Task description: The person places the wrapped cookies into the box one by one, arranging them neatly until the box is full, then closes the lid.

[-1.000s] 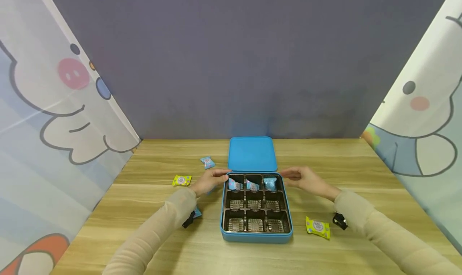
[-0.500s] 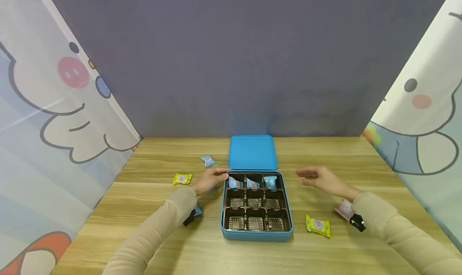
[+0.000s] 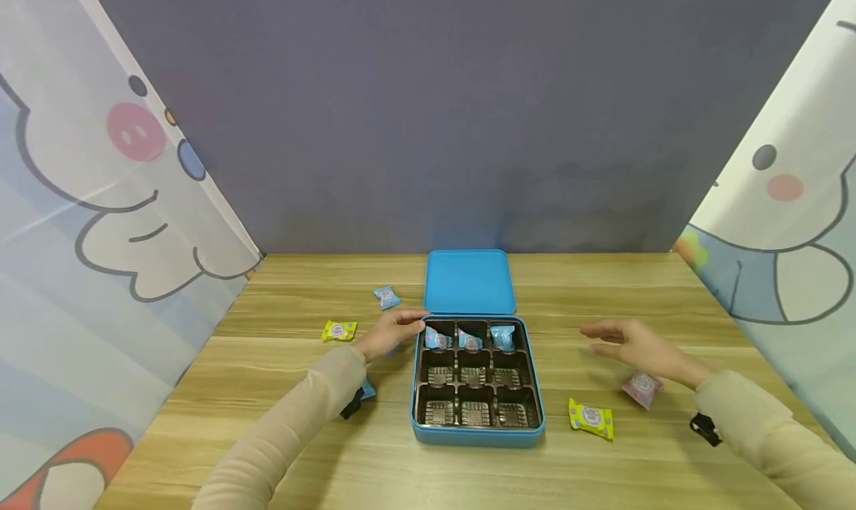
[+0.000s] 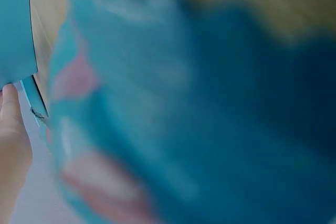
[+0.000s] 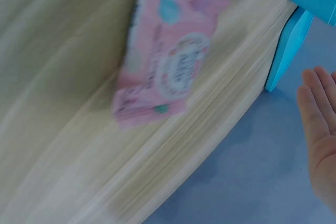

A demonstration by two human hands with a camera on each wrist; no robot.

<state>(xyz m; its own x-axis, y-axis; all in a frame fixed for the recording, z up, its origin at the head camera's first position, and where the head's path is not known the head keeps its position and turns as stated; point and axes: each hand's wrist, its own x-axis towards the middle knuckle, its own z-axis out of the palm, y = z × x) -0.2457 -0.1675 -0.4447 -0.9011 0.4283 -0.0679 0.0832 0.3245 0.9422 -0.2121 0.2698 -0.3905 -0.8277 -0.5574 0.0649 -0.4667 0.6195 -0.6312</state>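
From my remote seat I see the left hand (image 3: 390, 333), its grip relaxed with fingers extended, touching the far left corner of the blue box (image 3: 478, 438) on the worktop (image 3: 374, 473). Three blue packets (image 3: 470, 340) sit one apiece in the box's far row of compartments, before the opened lid (image 3: 469, 281). To the right, I have the right hand (image 3: 635, 344) with its grip spread, near a pink packet (image 3: 643, 388).

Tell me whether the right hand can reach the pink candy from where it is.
Probably yes: the right hand looks empty and is close to the pink candy, with nothing visible between them.
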